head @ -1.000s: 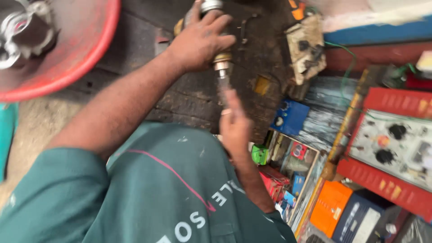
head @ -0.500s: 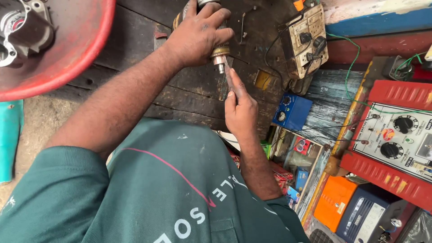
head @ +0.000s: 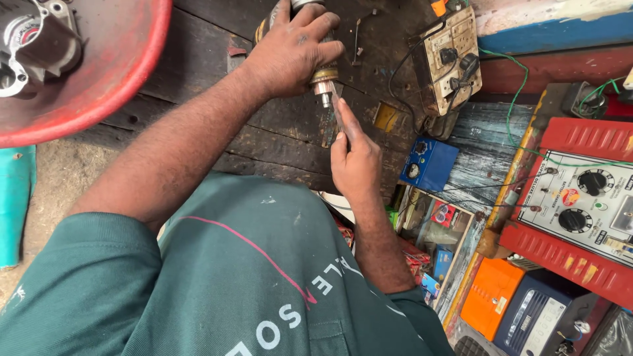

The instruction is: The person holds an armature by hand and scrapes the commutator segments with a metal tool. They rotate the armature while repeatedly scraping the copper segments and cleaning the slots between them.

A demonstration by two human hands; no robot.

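Two hands at a motor part on a dark wooden bench.

The left hand (head: 290, 49) has its fingers clamped around a motor part (head: 323, 76) near the bench's (head: 277, 138) far edge. The right hand (head: 356, 161), fingers pinched together on a thin tool (head: 337, 109), touches the part's metal tip. A switch board (head: 452, 56) lies to the right.

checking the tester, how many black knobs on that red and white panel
2 on the panel at right: one knob upper, one knob just below and left of it. The panel's right end runs out of view, so more may be hidden.
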